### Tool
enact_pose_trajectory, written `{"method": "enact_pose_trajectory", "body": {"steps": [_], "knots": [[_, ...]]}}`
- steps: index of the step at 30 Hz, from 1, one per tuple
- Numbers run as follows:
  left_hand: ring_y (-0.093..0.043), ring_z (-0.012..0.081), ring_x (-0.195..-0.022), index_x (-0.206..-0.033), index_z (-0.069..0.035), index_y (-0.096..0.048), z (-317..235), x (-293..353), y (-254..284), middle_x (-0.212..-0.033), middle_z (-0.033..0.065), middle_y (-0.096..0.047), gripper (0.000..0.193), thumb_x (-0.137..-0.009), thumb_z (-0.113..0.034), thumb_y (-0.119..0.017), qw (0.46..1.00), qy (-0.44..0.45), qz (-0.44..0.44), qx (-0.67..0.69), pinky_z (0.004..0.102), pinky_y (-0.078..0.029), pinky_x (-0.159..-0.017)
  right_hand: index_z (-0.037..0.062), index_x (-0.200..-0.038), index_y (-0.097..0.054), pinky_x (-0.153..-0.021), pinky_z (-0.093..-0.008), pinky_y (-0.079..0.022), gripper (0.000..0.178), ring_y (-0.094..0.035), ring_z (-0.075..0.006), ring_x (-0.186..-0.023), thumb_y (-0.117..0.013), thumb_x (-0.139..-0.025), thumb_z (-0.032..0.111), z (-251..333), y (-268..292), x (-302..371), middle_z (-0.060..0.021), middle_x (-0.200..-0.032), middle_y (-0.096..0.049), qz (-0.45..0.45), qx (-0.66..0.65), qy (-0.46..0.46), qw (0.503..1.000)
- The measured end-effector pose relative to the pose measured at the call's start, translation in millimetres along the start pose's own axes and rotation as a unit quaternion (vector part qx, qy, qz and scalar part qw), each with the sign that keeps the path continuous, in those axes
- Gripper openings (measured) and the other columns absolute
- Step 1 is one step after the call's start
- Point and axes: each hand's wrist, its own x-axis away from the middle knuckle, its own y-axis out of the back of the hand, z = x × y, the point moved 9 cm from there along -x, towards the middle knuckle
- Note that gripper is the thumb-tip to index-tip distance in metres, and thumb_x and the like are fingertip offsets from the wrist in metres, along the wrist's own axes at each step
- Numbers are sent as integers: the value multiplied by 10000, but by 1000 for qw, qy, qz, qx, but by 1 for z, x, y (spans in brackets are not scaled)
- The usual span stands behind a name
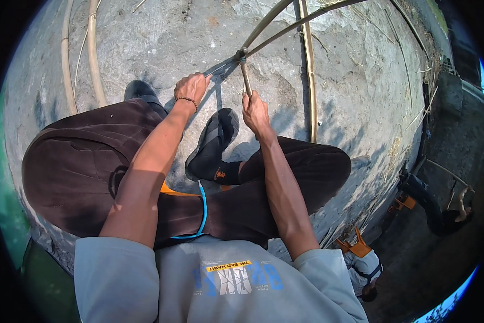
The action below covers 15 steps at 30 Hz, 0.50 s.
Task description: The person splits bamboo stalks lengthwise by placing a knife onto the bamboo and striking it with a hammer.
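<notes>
My left hand, with a beaded bracelet at the wrist, is closed round the end of a thin, grey, blade-like tool. The tool slants up to the right, its far end at the meeting point of two bamboo strips. My right hand grips the wooden handle of a hammer. The dark hammer head lies over that same meeting point, touching or very close; the exact contact is hidden. The strips spread apart toward the far edge of the view.
Another bamboo strip lies right of the hammer, and two bamboo poles lie far left on the concrete ground. My dark shoe is below my hands. Two people are at the lower right, near orange seats.
</notes>
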Motion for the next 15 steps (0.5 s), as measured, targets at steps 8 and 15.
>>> {"method": "enact_pose_trajectory", "body": {"steps": [8,15], "knots": [[-717,422,-836,-945,29,-675,0,4,-27,-842,267,-708,445,-987,-401,-567,1000,7,12,-3,509,-573,-738,1,-1006,-495,-618,-561,-449,230,-604,-549,-797,-494,-1034,229,12,21,-1,-341,-774,-604,-17,-57,-27,998],[-715,433,-811,-893,35,-672,3,2,-39,-811,274,-700,456,-992,-397,-564,1000,6,4,6,500,-579,-717,20,-985,-535,-603,-489,-455,290,-620,-415,-639,-475,-1057,295,22,39,-1,-216,-686,-588,-66,-110,-77,989]]}}
